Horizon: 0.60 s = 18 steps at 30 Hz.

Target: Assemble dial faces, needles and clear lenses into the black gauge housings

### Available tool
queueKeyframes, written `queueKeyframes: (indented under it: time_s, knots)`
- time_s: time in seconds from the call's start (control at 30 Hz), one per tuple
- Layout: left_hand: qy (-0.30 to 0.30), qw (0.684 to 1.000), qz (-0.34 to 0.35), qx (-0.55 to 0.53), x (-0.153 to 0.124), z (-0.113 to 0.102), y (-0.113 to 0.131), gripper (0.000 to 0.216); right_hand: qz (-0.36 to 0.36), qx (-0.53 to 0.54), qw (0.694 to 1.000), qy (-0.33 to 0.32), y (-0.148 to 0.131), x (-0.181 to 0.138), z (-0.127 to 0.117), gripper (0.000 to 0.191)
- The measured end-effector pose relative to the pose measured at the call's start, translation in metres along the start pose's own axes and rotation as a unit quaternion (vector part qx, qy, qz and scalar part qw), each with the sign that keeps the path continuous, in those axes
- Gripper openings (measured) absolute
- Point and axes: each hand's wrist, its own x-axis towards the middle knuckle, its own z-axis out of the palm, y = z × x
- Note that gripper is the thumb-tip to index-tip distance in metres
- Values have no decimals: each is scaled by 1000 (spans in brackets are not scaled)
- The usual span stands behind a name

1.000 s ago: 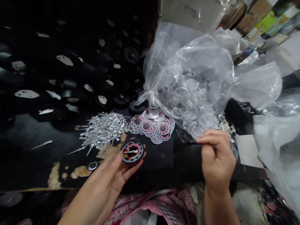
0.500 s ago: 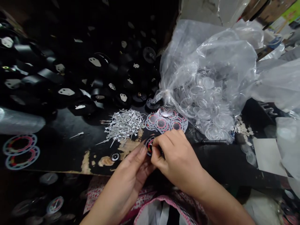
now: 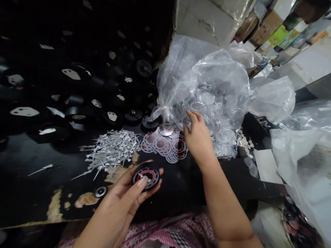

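My left hand (image 3: 126,198) holds a round black gauge dial (image 3: 147,175) with red and white markings, thumb resting on its face. My right hand (image 3: 198,136) reaches forward, fingers curled at the mouth of a clear plastic bag (image 3: 207,86) full of round transparent lenses (image 3: 222,132). Whether its fingers grip a lens is hidden. Just left of that hand lies a heap of printed dial faces (image 3: 162,144). A pile of small white needles (image 3: 112,150) lies further left on the black worktop (image 3: 38,186).
Many black round housings (image 3: 77,93) cover the back left. A small black ring (image 3: 100,191) lies near my left hand. More plastic bags (image 3: 302,144) and cardboard boxes (image 3: 266,20) stand at the right. A white paper sheet (image 3: 266,167) lies by the bag.
My right hand left the dial in my left hand and moved forward to the bag of lenses. My left hand still holds the dial, thumb now on its face.
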Motion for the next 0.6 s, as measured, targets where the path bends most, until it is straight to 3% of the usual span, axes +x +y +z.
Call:
queueKeyframes:
  time_s: [0.07,0.13,0.27,0.37,0.43,0.6]
  knots:
    - [-12,1000,-20,-11,1,1,1,40,6,-43,999,-11,9,13,4,47]
    - [-9,999,-30,-20,1,1,3,39,8,-42,999,-1,12,15,3,41]
    - [-35,998,-26,-53,2,1,9,30,-9,75,997,24,0,-7,-12,22]
    - [-68,993,-52,-78,3,2,10,32,-63,248,962,-95,-20,-37,-15,19]
    - [-75,993,-42,-76,4,3,10,32,-97,291,940,-147,-32,-55,-10,21]
    - [-85,994,58,37,3,-1,6,30,-139,266,943,-141,-44,-69,3,25]
